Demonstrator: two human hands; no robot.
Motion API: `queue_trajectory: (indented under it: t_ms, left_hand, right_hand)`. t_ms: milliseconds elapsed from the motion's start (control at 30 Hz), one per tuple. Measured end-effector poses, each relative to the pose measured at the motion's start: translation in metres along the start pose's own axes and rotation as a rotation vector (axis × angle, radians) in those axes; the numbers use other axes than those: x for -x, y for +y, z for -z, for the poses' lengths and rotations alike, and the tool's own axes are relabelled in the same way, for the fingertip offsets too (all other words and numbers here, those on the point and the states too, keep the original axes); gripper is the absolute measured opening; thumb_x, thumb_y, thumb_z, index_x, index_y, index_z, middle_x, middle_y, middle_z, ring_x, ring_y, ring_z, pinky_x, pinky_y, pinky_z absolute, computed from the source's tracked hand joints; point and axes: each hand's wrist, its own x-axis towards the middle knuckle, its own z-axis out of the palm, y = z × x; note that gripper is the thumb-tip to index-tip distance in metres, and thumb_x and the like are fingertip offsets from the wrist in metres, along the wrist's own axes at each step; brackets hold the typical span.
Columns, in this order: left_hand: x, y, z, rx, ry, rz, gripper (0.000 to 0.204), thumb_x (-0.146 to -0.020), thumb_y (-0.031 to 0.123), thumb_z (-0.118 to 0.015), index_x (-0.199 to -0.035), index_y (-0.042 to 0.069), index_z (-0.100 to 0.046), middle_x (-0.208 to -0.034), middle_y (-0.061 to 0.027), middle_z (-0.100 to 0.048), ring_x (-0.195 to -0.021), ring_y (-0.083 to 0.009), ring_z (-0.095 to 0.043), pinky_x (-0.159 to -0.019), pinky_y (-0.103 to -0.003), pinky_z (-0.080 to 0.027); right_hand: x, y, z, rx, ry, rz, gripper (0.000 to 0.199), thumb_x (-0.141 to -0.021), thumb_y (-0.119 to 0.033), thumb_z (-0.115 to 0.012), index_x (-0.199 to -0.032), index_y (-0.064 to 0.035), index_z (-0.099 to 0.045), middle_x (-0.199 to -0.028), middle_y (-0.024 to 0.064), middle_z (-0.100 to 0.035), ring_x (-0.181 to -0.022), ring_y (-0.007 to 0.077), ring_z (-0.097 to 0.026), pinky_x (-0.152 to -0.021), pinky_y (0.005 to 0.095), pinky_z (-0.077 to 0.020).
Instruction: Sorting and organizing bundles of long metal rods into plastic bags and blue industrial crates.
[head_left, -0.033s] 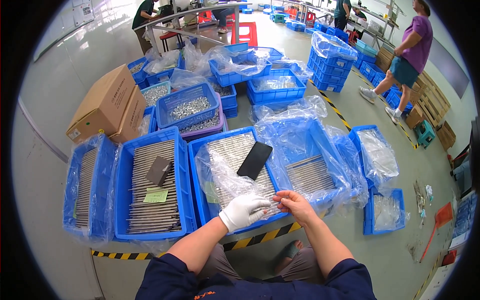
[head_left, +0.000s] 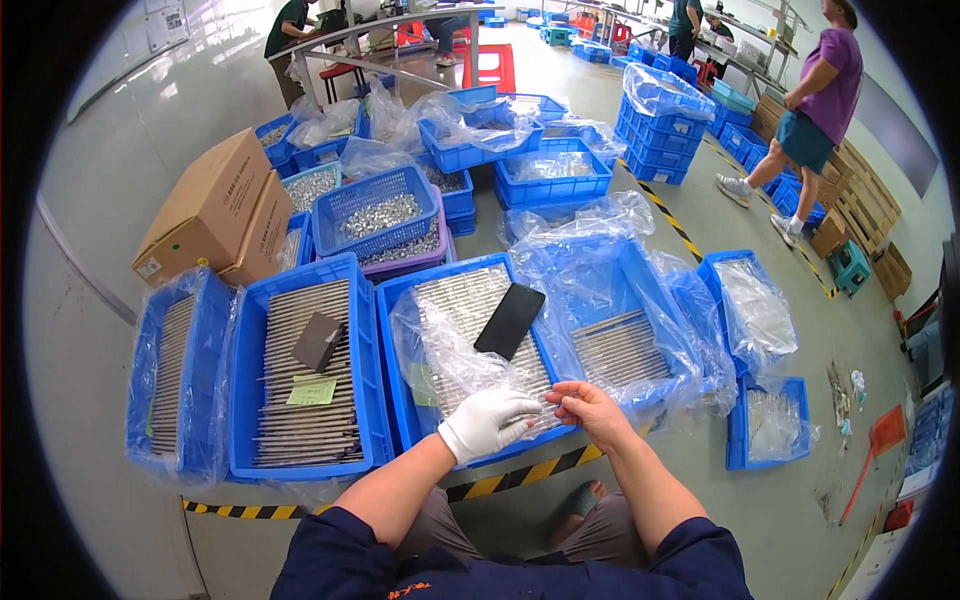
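Leaving their grasp unclear, curled left hand [head_left: 489,424] and right hand [head_left: 592,412] adjoin lower-centre rods [head_left: 532,378], likely stiff, slick, best held mid-length.

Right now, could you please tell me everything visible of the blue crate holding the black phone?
The crate is blue, open-topped and rectangular, and looks like plastic. It stands upright between two similar crates. Slim, silvery rods lie side by side inside, partly under crumpled clear film, with a black phone toward the right side. The gloved left hand and bare right hand are near its front edge; whether they touch it is unclear.
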Motion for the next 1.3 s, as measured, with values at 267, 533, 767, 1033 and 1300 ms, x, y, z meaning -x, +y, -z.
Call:
queue_trajectory:
  t_ms: [267, 533, 767, 1033, 1300]
  left_hand:
    - [0.0, -0.002, 0.0, 0.003, 0.007, 0.006, 0.02, -0.075, 0.015, -0.055, -0.094, 0.008, -0.056, -0.09, -0.0107, -0.057, -0.082, -0.0281, -0.055, -0.071, -0.034, -0.044]
    - [0.002, -0.007, -0.001, -0.004, 0.006, 0.036, 0.02, -0.074, 0.015, -0.055, -0.092, 0.007, -0.057, -0.089, -0.0108, -0.057, -0.081, -0.0277, -0.055, -0.07, -0.033, -0.045]
    - [0.001, -0.007, 0.0, -0.005, 0.007, 0.034, 0.022, -0.075, 0.016, -0.055, -0.095, 0.008, -0.058, -0.085, -0.0133, -0.058, -0.079, -0.0295, -0.056, -0.069, -0.034, -0.045]
    - [0.004, -0.008, 0.0, 0.01, 0.004, 0.069, 0.023, -0.074, 0.016, -0.056, -0.096, 0.009, -0.058, -0.088, -0.0132, -0.058, -0.081, -0.0289, -0.056, -0.071, -0.033, -0.045]
    - [0.004, -0.008, 0.001, 0.016, 0.004, 0.061, 0.023, -0.075, 0.016, -0.056, -0.096, 0.008, -0.058, -0.09, -0.0131, -0.058, -0.082, -0.0285, -0.056, -0.072, -0.033, -0.045]
  right_hand:
    - [0.001, 0.0, -0.001, -0.001, -0.002, -0.019, 0.021, -0.085, -0.011, -0.045, -0.105, -0.0053, -0.049, -0.096, 0.0042, -0.057, -0.073, 0.0076, -0.05, -0.067, 0.0204, -0.0412]
    - [-0.004, 0.005, 0.005, -0.031, 0.015, -0.028, 0.018, -0.085, -0.011, -0.043, -0.1, -0.0044, -0.051, -0.086, 0.0032, -0.057, -0.068, 0.0069, -0.05, -0.063, 0.0199, -0.0425]
    - [-0.003, 0.006, 0.005, -0.015, 0.025, -0.018, 0.018, -0.085, -0.01, -0.043, -0.099, -0.0043, -0.052, -0.085, 0.0031, -0.057, -0.068, 0.0072, -0.05, -0.063, 0.0206, -0.0429]
    - [-0.007, 0.01, 0.007, -0.028, 0.025, -0.023, 0.017, -0.085, -0.01, -0.043, -0.098, -0.0048, -0.052, -0.082, 0.003, -0.057, -0.068, 0.0079, -0.051, -0.062, 0.0209, -0.0438]
    - [-0.007, 0.011, 0.007, -0.04, 0.021, -0.019, 0.016, -0.086, -0.011, -0.044, -0.097, -0.0049, -0.052, -0.08, 0.0032, -0.057, -0.067, 0.0083, -0.053, -0.062, 0.0209, -0.0448]
